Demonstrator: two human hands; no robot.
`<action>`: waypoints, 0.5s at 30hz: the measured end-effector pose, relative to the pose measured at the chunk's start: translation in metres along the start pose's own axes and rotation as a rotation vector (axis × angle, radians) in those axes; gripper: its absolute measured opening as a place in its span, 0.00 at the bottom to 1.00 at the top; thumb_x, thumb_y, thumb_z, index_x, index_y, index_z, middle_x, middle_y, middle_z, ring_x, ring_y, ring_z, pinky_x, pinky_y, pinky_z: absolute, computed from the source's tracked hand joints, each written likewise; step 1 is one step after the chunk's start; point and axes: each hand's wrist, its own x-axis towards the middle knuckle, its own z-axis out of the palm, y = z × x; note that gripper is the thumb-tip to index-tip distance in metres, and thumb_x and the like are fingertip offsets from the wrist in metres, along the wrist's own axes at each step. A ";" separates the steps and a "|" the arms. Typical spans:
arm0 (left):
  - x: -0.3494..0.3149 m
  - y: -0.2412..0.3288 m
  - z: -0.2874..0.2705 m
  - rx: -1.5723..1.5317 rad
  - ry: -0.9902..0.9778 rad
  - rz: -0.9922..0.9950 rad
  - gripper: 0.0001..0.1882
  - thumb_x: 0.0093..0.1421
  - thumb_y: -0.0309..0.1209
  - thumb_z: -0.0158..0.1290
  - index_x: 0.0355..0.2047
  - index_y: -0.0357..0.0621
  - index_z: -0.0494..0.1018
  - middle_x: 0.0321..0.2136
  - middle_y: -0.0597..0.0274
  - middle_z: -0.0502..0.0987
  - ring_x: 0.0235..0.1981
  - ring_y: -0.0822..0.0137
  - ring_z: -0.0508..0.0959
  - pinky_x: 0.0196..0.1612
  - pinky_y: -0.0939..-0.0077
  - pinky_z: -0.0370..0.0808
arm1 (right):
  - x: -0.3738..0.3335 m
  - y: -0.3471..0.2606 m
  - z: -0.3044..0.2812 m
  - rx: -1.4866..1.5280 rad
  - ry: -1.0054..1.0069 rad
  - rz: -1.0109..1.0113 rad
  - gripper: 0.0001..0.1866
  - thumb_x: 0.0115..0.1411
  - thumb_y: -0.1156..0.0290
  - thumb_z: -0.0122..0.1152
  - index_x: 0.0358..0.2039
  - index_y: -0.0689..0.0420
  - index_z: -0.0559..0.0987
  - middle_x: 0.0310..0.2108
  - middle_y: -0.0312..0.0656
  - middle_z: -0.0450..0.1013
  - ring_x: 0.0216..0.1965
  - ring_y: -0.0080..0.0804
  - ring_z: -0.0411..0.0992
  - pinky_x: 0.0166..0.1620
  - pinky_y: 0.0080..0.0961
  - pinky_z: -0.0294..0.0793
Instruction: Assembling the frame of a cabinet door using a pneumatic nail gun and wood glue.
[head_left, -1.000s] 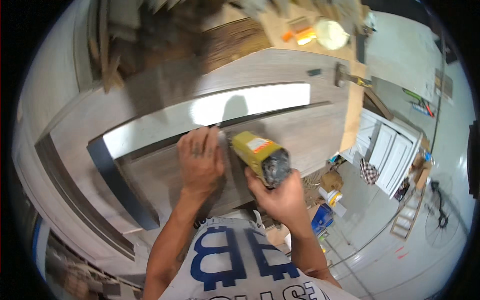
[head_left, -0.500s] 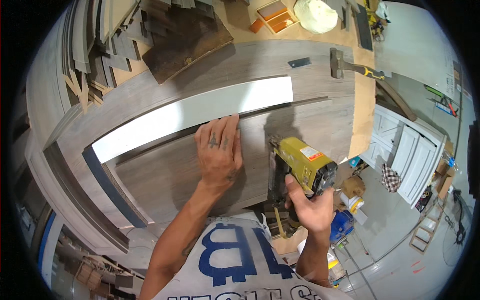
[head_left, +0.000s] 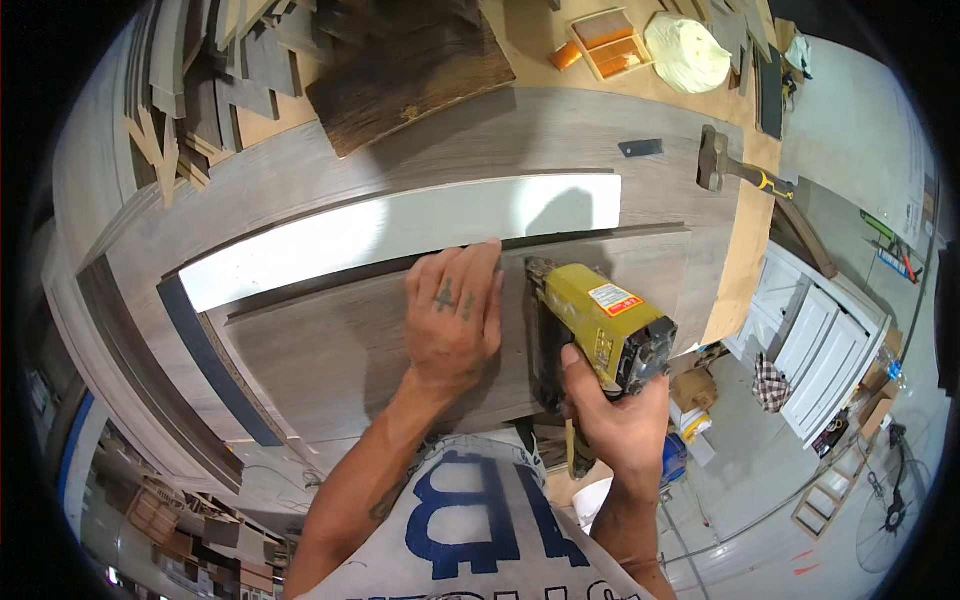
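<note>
My right hand [head_left: 622, 420] is wrapped round the handle of a yellow-green nail gun [head_left: 600, 310]. The tool's dark nose points away from me, over the grey wood-grain panel [head_left: 350, 350], just right of my left hand. Whether the nose touches wood I cannot tell. My left hand [head_left: 455, 315] rests on the panel, its fingers bent and held together. Their tips reach the dark gap along the near edge of a long white strip [head_left: 420, 220]; whatever they grip there is hidden. A dark blue-grey edge piece [head_left: 220, 370] runs along the panel's left end.
Beyond the strip lies a dark rough board [head_left: 415, 85], with stacked wood offcuts [head_left: 185, 80] to its left. A hammer [head_left: 740, 165] and a small dark plate [head_left: 641, 148] lie at the far right, near an orange-filled divided box [head_left: 608, 45]. White panelled doors [head_left: 800, 330] stand past the right edge.
The nail gun has shifted left and closer to the white strip, its shadow now falling on the strip's right part. My left hand stays at the strip's near edge. The whole view has shifted slightly.
</note>
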 end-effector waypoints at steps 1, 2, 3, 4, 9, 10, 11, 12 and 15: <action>0.001 0.001 0.000 0.000 -0.015 0.004 0.23 0.55 0.22 0.60 0.52 0.41 0.72 0.45 0.56 0.78 0.46 0.56 0.75 0.52 0.62 0.67 | 0.000 -0.001 0.000 0.023 0.020 0.013 0.10 0.57 0.71 0.65 0.34 0.65 0.81 0.23 0.46 0.79 0.25 0.34 0.80 0.31 0.27 0.75; 0.002 0.001 0.000 -0.002 -0.014 0.004 0.23 0.55 0.22 0.60 0.52 0.41 0.72 0.45 0.56 0.78 0.46 0.56 0.75 0.52 0.62 0.67 | 0.001 -0.001 0.000 0.022 0.021 0.012 0.10 0.57 0.71 0.65 0.34 0.65 0.81 0.23 0.46 0.79 0.25 0.34 0.80 0.31 0.27 0.75; 0.003 0.003 0.002 -0.014 -0.010 0.014 0.22 0.55 0.22 0.60 0.52 0.41 0.72 0.45 0.56 0.78 0.46 0.56 0.75 0.51 0.61 0.67 | 0.000 0.000 -0.001 0.006 0.045 -0.034 0.10 0.57 0.71 0.64 0.34 0.65 0.81 0.24 0.47 0.79 0.26 0.35 0.80 0.32 0.27 0.76; 0.005 0.007 0.004 -0.029 -0.007 0.028 0.22 0.56 0.22 0.59 0.52 0.40 0.72 0.44 0.56 0.78 0.46 0.56 0.75 0.51 0.61 0.67 | -0.001 0.001 -0.004 -0.009 0.074 -0.080 0.10 0.57 0.71 0.64 0.35 0.65 0.81 0.25 0.48 0.79 0.27 0.37 0.81 0.33 0.28 0.76; 0.007 0.013 0.005 0.009 0.002 0.039 0.19 0.58 0.22 0.56 0.51 0.38 0.72 0.44 0.54 0.78 0.46 0.53 0.76 0.52 0.59 0.67 | 0.004 0.008 -0.016 -0.117 0.009 -0.172 0.12 0.55 0.68 0.66 0.34 0.65 0.80 0.24 0.50 0.79 0.27 0.44 0.80 0.31 0.32 0.77; 0.008 0.017 0.010 0.046 -0.005 -0.010 0.19 0.58 0.22 0.55 0.51 0.38 0.72 0.44 0.53 0.78 0.45 0.53 0.76 0.53 0.58 0.67 | 0.008 0.010 -0.025 -0.125 -0.019 -0.176 0.13 0.56 0.68 0.66 0.35 0.66 0.80 0.23 0.48 0.79 0.24 0.40 0.80 0.30 0.31 0.76; 0.011 0.025 0.017 0.036 -0.016 0.007 0.18 0.59 0.22 0.55 0.51 0.38 0.72 0.43 0.53 0.78 0.45 0.52 0.76 0.54 0.58 0.67 | 0.008 0.018 -0.036 -0.118 0.011 -0.183 0.13 0.56 0.68 0.66 0.35 0.66 0.80 0.23 0.48 0.79 0.24 0.40 0.80 0.30 0.31 0.76; 0.014 0.035 0.028 0.051 -0.033 0.043 0.19 0.59 0.23 0.55 0.52 0.38 0.72 0.44 0.52 0.77 0.46 0.52 0.75 0.55 0.58 0.66 | 0.006 0.031 -0.052 0.068 0.007 -0.039 0.13 0.58 0.68 0.66 0.35 0.67 0.80 0.23 0.44 0.79 0.23 0.33 0.78 0.28 0.28 0.75; 0.031 0.083 0.066 0.040 -0.095 0.069 0.20 0.59 0.23 0.55 0.53 0.38 0.71 0.46 0.52 0.75 0.49 0.51 0.73 0.55 0.57 0.66 | -0.001 0.050 -0.101 0.388 0.128 0.156 0.10 0.61 0.71 0.64 0.37 0.67 0.81 0.23 0.35 0.76 0.21 0.17 0.71 0.23 0.19 0.72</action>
